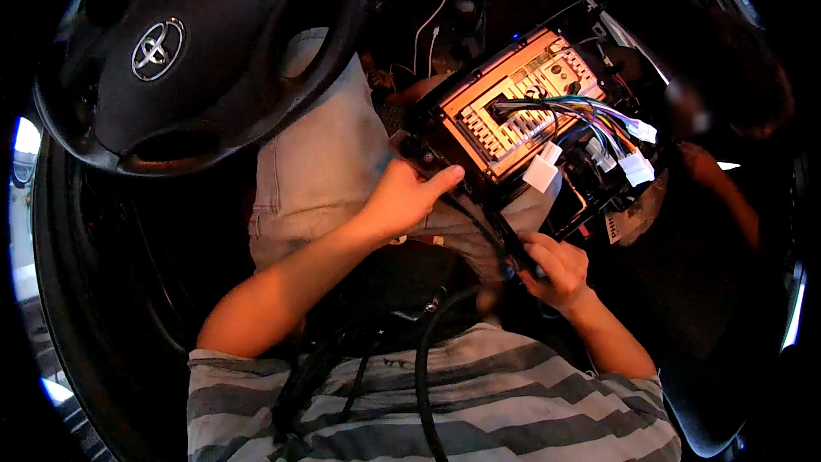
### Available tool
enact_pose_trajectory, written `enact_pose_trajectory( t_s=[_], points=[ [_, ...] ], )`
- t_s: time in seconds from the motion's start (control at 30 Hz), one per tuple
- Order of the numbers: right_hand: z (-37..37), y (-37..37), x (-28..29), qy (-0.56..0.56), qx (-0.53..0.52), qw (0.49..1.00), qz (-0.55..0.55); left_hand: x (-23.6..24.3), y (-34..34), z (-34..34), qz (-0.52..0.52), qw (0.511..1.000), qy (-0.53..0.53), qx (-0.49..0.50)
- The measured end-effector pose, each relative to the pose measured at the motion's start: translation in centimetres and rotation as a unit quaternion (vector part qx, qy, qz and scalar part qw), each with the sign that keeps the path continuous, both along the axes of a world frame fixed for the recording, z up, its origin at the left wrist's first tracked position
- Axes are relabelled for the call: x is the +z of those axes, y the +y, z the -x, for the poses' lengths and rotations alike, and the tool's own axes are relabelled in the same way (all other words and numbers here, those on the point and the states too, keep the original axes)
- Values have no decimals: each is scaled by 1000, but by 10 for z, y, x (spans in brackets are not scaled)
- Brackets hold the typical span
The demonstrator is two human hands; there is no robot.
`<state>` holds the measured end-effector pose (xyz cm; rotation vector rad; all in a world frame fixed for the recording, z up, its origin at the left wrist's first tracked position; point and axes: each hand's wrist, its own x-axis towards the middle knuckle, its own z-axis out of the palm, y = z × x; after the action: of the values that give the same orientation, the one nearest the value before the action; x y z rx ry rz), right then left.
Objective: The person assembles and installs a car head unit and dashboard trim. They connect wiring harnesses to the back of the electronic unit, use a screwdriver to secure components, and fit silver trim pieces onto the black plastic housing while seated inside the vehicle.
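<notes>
A car stereo [513, 111] lies tilted over my lap, its bare metal back facing up in a black frame. A bundle of coloured wires [590, 107] runs out of a socket in that back and ends in several white plugs [541, 169]. My left hand [410, 192] is closed on the near left corner of the black frame, thumb on top. Lower right, my right hand [556, 269] pinches a black strip [505, 235] that runs along the stereo's near side. Whether this strip is joined to the frame is too dark to tell.
A steering wheel [205, 60] fills the upper left, above my leg. Thin white cables [436, 13] hang ahead of the stereo. Another person's arm [723, 192] is at the right, beside the stereo. A black cable [423, 368] crosses my striped shirt.
</notes>
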<state>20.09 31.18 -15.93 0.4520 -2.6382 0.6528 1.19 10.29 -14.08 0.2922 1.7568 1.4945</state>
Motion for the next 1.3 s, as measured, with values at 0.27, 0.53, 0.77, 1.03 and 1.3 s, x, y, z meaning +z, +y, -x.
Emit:
enact_pose_trajectory(
  t_s=[0.27, 0.53, 0.77, 1.03, 1.3],
  points=[
    [3, 3, 87, -47, -43, 998, 19, -14, 0, 3, -74, 990, 62, 101],
    [58, -6, 226, -9, 89, 936, 341, -34, 3, 1, -111, 957, 210, 166],
    [110, -45, 208, 110, 205, 946, 227, -39, 6, 1, -136, 933, 260, 210],
    [121, -69, 188, 132, 231, 932, 247, -34, 4, 2, -112, 947, 259, 157],
    [120, -72, 188, 133, 210, 930, 271, -33, 3, 0, -111, 946, 260, 159]
  ],
)
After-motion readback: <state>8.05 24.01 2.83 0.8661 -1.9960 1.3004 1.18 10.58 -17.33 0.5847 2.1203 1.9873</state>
